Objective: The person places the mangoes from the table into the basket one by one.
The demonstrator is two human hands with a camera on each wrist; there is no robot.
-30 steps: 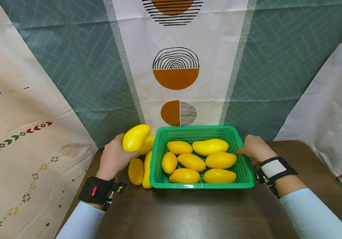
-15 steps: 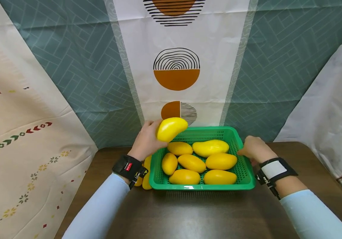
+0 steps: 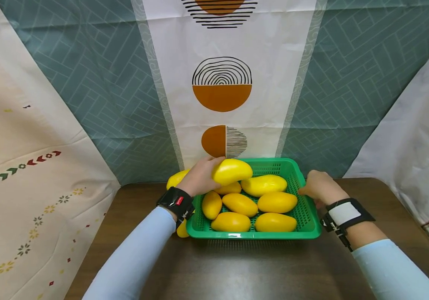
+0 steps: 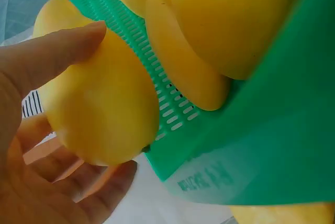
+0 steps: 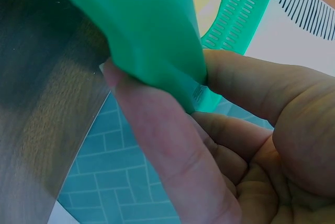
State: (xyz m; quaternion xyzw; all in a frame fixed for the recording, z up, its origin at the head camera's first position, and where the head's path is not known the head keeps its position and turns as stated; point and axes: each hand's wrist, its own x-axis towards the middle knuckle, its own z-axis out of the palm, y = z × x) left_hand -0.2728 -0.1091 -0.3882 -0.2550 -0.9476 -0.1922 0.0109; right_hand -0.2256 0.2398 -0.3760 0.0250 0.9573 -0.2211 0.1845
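My left hand [image 3: 201, 177] grips a yellow mango [image 3: 233, 171] above the back left part of a green plastic basket [image 3: 253, 234]. In the left wrist view, the thumb lies over the mango [image 4: 104, 98] and the fingers curl beneath it. Several other mangoes rest on the basket's slotted floor, among them a long one [image 3: 264, 185] near the back wall. At the basket's right end, my right hand [image 3: 321, 187] pinches the rim. The right wrist view has the thumb inside the green wall [image 5: 152, 30] and the fingers outside it.
Left of the basket, another mango [image 3: 177, 178] shows behind my left hand, and part of one [image 3: 183, 230] shows below my left wrist. A patterned cloth [image 3: 222, 50] hangs behind the brown table [image 3: 252, 271]. Pale cloth [image 3: 31, 200] hangs at the left.
My left hand has carried the mango rightward from the pile beside the basket to above its back left, lowering it over the last half second. My right hand stays on the rim.
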